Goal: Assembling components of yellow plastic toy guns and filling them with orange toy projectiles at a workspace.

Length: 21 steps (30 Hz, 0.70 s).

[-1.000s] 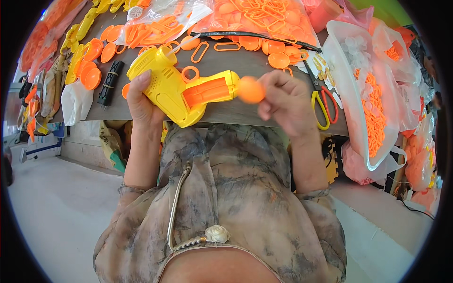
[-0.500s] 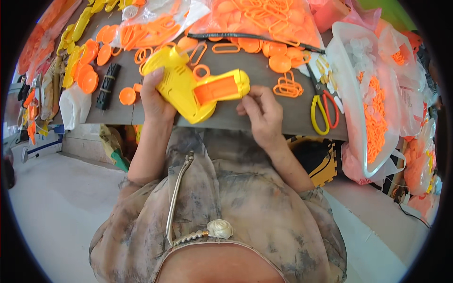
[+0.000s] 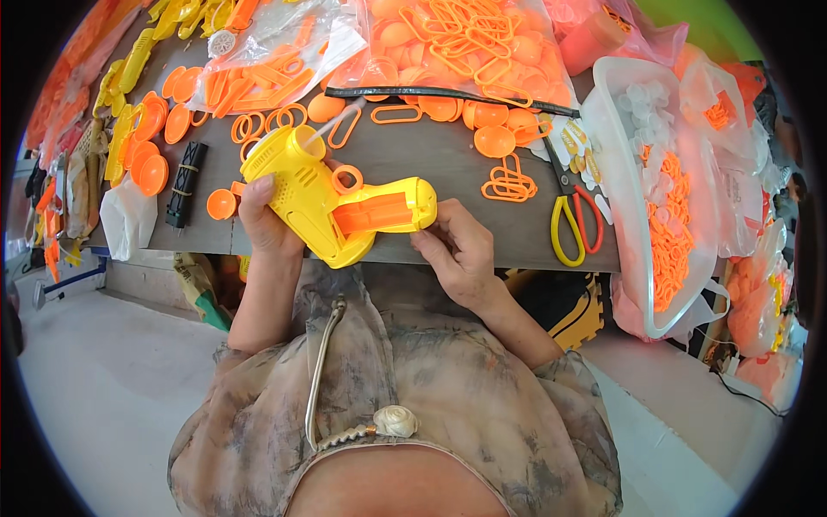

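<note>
A yellow plastic toy gun (image 3: 314, 198) is held over the table's near edge. It has an orange ring at the trigger and an orange insert in its handle. My left hand (image 3: 269, 226) is wrapped round the body at its left side, thumb on top; some of its fingers are hidden underneath. My right hand (image 3: 461, 250) pinches the lower corner of the handle's end, thumb and fingers closed together. Whether a small part is also between those fingertips, I cannot tell. A thin pale translucent strip (image 3: 336, 121) appears at the barrel's open end.
Scissors (image 3: 568, 215) with yellow and red handles lie right of my hands, near a white bin (image 3: 659, 319) of orange and clear parts. Orange loops (image 3: 508, 183), cups (image 3: 152, 175) and a black bundle (image 3: 184, 185) lie about. A bag of orange parts (image 3: 465, 52) stands behind.
The toy gun and both hands sit slightly lower and further left in view, as does the right-hand bin. The gun has tilted a little, showing its barrel opening. My grip looks the same.
</note>
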Available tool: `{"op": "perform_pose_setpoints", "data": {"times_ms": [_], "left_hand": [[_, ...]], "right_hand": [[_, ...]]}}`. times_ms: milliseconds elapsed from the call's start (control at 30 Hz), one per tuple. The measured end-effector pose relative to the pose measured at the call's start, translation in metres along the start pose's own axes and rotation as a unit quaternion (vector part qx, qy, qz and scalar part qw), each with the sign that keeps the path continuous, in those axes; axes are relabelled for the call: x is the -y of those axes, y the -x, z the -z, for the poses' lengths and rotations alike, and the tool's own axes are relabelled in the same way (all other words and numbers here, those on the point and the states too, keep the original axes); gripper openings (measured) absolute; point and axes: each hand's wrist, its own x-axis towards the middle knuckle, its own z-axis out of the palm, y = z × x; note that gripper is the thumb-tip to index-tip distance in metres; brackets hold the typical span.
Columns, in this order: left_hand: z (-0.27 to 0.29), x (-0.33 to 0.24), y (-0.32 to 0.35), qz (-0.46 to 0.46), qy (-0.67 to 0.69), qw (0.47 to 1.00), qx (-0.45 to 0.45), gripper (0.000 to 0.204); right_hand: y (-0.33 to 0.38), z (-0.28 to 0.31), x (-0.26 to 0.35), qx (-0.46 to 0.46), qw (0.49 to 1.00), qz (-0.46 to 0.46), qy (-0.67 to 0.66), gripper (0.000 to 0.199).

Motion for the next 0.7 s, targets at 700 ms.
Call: {"op": "perform_pose_setpoints", "data": {"times_ms": [700], "left_hand": [[-0.009,0.003,0.002,-0.013,0.030,0.999,0.017,0.059]], "right_hand": [[-0.061,0.097,0.006,-0.005,0.806,0.165,0.568,0.015]]}}
